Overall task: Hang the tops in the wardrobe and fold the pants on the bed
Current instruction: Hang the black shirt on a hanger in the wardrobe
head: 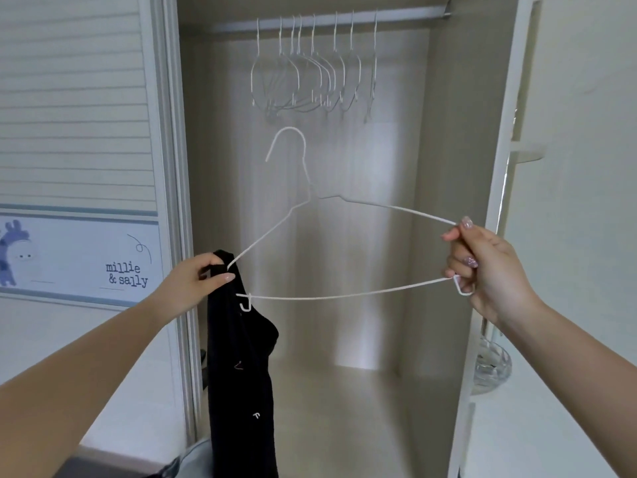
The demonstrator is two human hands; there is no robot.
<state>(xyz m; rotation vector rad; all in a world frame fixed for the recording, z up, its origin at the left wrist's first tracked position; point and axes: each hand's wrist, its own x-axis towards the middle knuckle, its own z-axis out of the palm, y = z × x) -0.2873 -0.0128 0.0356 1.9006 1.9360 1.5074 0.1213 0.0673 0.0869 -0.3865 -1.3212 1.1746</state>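
Open pale-beige wardrobe (431, 167), door swung right; metal rail (396, 16) across the top carrying a cluster of bare white wire hangers (310, 81). Slatted white panel with a "millie & sally" sticker (127, 274) to the left.

Thin white wire hanger (310, 201) held in front of the opening, hook up, well below the rail. Right hand (489, 263) curls round its right end. Left hand (200, 274) pinches the left end together with a strap of the soft black sleeveless top (241, 357), which droops long and narrow from that one corner, the other shoulder not yet on.

Judgement: top is light, limp, likely to slide off smooth wire; take it by the loose shoulder strap. Hanger is springy, bends easily; grip it near the neck when lifting.

Top: plain black, with small pale marks on the front.
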